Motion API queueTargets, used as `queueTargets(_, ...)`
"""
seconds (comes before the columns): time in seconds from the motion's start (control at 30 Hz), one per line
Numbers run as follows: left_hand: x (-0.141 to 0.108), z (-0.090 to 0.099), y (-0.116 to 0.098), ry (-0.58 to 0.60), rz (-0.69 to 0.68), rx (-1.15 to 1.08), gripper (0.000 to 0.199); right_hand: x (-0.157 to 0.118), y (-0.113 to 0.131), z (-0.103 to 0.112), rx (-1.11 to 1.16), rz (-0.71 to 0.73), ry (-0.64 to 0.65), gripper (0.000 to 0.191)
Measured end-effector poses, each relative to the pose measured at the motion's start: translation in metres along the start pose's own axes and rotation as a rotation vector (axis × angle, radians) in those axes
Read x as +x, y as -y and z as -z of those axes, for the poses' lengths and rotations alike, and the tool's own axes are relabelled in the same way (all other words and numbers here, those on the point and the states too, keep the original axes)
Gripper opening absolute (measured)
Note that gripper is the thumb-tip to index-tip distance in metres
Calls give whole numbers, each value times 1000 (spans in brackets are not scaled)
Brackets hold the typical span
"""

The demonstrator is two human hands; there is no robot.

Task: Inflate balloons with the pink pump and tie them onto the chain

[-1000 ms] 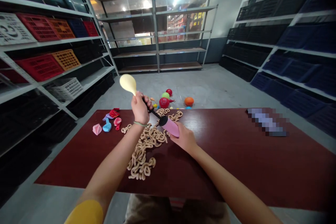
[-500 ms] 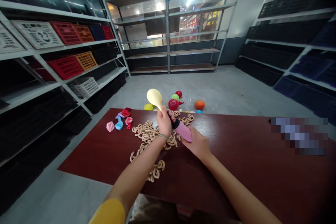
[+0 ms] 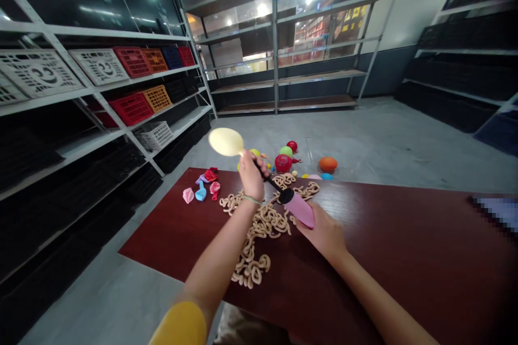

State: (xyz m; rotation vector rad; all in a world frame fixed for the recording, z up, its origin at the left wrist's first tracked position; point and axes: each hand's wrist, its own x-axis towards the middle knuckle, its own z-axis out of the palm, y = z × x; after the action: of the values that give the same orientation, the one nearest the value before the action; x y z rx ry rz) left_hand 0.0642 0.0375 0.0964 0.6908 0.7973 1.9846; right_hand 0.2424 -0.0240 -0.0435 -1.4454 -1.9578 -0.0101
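Pale yellow balloon has tipped from upright to nearly level, and now sits above the table's far edge. Head view: left hand is clenched around the balloon's neck, where a slim black nozzle leads to a pink hand pump. Right hand grasps the pump barrel from below, its fingers mostly hidden. Balloon judged light, soft and easily burst; hold at the neck, not the bulb. Pump appears light and stiff; hold by the barrel. Heap of tan twisted cord lies beneath the hands, near the far edge. Flat balloons lie toward the far left corner. Red balloon and orange balloon rest on the floor beyond.
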Motion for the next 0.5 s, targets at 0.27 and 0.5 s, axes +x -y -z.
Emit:
queueTargets(0.27,-39,17,42,37,89,38,41,-4,-1,4,-79,88,8,39)
queueTargets(0.5,22,29,-52,18,-20,105,31,-7,3,1,1,152,30,41)
